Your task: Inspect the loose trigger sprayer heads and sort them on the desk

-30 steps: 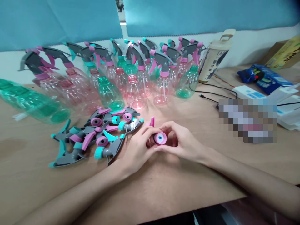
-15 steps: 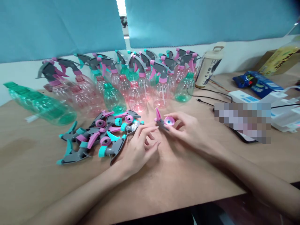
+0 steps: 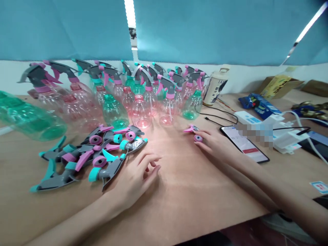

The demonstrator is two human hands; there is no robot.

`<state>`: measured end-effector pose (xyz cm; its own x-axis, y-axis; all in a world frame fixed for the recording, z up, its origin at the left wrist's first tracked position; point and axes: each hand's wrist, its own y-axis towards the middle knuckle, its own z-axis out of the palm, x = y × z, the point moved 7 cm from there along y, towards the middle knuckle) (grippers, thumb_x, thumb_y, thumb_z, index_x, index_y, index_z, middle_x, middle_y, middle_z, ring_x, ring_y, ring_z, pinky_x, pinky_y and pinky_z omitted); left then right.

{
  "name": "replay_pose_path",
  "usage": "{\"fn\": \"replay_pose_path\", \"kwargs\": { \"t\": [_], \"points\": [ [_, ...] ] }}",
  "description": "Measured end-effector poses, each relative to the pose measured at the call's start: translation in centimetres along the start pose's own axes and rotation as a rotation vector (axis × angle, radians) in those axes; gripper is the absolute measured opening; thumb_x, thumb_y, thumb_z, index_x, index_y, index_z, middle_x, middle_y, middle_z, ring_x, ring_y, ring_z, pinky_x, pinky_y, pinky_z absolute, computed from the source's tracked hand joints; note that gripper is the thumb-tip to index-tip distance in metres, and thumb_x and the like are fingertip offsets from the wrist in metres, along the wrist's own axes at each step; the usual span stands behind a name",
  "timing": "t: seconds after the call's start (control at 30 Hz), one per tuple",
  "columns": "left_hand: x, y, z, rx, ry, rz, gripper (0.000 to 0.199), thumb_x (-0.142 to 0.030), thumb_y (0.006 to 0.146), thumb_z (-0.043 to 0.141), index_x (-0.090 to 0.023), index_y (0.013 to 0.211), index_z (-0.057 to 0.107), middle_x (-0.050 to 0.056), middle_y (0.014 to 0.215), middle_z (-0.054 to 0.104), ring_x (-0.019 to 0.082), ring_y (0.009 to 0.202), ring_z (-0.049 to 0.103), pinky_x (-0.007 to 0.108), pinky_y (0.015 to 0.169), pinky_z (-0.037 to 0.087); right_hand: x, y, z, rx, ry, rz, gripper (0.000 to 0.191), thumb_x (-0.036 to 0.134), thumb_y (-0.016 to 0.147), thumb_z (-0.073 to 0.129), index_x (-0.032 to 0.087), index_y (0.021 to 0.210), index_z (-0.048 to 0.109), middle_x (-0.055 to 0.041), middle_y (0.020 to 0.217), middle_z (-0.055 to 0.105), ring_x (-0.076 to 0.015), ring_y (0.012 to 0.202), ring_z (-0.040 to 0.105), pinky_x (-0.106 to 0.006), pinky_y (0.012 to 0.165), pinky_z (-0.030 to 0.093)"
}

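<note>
My right hand (image 3: 216, 145) has its fingers round a pink-and-grey spray trigger head (image 3: 198, 138), low over the table beside the phone. The pink collar faces me; the grey body is mostly behind my fingers. My left hand (image 3: 137, 177) rests on the table with loosely curved fingers apart and nothing in them. Beside it lies a heap of loose spray heads, grey with teal or pink parts, the nearest being a teal-collared spray head (image 3: 110, 172). Behind the heap stand an open green bottle (image 3: 115, 112) and an open pink bottle (image 3: 140, 114).
Several bottles with spray heads stand at the back, including a pink-topped one (image 3: 167, 102). Nested green bottles (image 3: 33, 118) lie at the left. On the right are a phone (image 3: 244, 143), a power strip (image 3: 247, 118), cables, a blue packet (image 3: 265, 106) and a cream tumbler (image 3: 216, 83).
My right hand has moved right, away from my left, carrying the spray head towards the phone. My left hand stays beside the heap, and the view has turned slightly right.
</note>
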<state>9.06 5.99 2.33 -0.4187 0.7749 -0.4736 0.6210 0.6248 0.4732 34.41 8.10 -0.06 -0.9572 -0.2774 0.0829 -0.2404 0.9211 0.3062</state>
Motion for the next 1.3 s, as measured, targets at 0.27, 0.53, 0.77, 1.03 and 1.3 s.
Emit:
{"fn": "replay_pose_path", "kwargs": {
  "t": [0.27,0.53,0.77,1.03,1.3],
  "points": [
    [-1.6,-0.3,-0.8,0.028,0.112,0.1,0.017,-0.011,0.088,0.05,-0.018,0.102,0.055,0.003,0.095,0.058,0.012,0.077,0.058,0.023,0.065,0.049,0.4,0.7,-0.3,0.037,-0.024,-0.029,0.05,0.048,0.089,0.045,0.018,0.13,0.048,-0.0143,0.128,0.055,-0.0312,0.113,0.054,-0.048,0.091,0.044],
    [-2.1,-3.5,-6.2,-0.024,0.252,0.051,0.016,-0.01,0.089,0.05,-0.017,0.099,0.059,0.004,0.093,0.06,0.014,0.084,0.059,0.025,0.072,0.049,10.7,3.7,-1.2,-0.137,0.056,-0.304,0.024,0.031,0.091,0.048,0.016,0.105,0.061,-0.0113,0.112,0.064,-0.0256,0.108,0.055,-0.046,0.1,0.033],
    [1.5,-8.4,-12.6,-0.071,0.456,-0.301,0.014,-0.023,0.09,0.048,-0.021,0.099,0.059,0.003,0.095,0.058,0.017,0.085,0.058,0.029,0.074,0.049,21.8,5.2,-0.7,-0.069,0.404,-0.52,0.02,0.025,0.093,0.045,0.017,0.09,0.062,-0.0056,0.088,0.066,-0.0178,0.085,0.059,-0.034,0.083,0.041],
    [2.7,-12.6,-13.1,-0.101,0.412,-0.417,0.017,-0.024,0.091,0.047,-0.021,0.102,0.06,0.004,0.095,0.059,0.016,0.081,0.058,0.028,0.071,0.049,28.0,7.9,0.7,0.132,0.176,-0.409,0.036,0.051,0.079,0.061,0.015,0.08,0.061,-0.0119,0.092,0.065,-0.0263,0.087,0.059,-0.034,0.07,0.043],
    [3.1,-13.6,-12.3,-0.007,0.239,-0.482,0.018,-0.022,0.092,0.045,-0.02,0.103,0.059,0.004,0.097,0.058,0.016,0.082,0.058,0.029,0.071,0.049,29.4,8.4,1.2,0.261,0.139,-0.343,0.019,0.035,0.072,0.067,0.019,0.071,0.058,-0.0051,0.066,0.063,-0.0225,0.062,0.06,-0.027,0.046,0.03]
  ]
}}
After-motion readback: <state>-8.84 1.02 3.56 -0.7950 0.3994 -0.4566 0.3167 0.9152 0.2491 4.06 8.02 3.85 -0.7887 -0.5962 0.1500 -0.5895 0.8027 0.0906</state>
